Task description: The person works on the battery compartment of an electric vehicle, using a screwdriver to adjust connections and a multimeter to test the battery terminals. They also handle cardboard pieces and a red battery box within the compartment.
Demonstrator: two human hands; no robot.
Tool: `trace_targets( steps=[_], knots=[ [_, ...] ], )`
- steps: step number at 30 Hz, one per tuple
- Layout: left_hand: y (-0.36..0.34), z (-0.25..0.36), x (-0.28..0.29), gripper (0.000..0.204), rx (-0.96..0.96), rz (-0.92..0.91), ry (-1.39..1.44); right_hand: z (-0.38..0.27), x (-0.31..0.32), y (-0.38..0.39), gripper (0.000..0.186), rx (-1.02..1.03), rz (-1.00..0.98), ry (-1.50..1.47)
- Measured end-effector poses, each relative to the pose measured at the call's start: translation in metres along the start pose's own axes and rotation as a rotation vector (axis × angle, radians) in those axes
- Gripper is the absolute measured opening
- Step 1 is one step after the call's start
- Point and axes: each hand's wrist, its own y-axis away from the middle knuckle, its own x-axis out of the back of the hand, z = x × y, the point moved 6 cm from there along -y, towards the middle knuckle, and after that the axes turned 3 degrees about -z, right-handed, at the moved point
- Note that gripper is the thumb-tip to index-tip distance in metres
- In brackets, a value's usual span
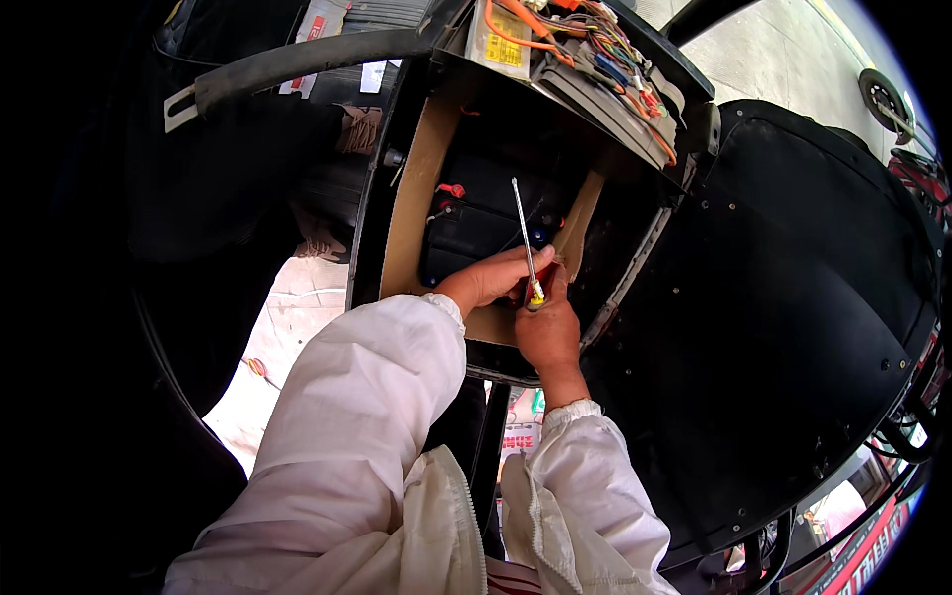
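Over a black box lined with brown cardboard [409, 223], my hands meet near its right front corner. My right hand [548, 332] is closed around a screwdriver [536, 292] with a yellow handle end, its metal shaft pointing up and away. Across from it, my left hand [486, 282] has its fingers bent together against the right hand's fingers. A bit of something red shows between the hands, mostly hidden by the fingers. Deeper in the box sit black batteries [481, 233]. A red terminal cover [453, 189] with a lead lies on their left side.
Bundled coloured wires [605, 74] and a metal module with a yellow label [504, 48] rest on the box's far edge. A large black panel [793, 317] flanks the right side. At the upper left runs a black strap [317, 65]; below it is a brown laced shoe [363, 130].
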Motion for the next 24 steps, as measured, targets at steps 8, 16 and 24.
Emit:
trace_targets(
  steps=[8, 16, 24],
  knots=[
    [-0.006, -0.012, -0.004, 0.039, -0.034, 0.179, 0.429, 0.046, -0.028, -0.033, 0.086, 0.012, -0.068, -0.209],
    [-0.018, 0.000, 0.013, 0.022, -0.256, 0.729, -0.606, 0.026, -0.015, -0.027, 0.081, 0.282, 0.094, -0.187],
    [-0.009, 0.028, 0.008, 0.021, 0.119, 0.755, -0.803, 0.013, -0.006, -0.020, 0.070, -0.198, -0.275, -0.512]
  ],
)
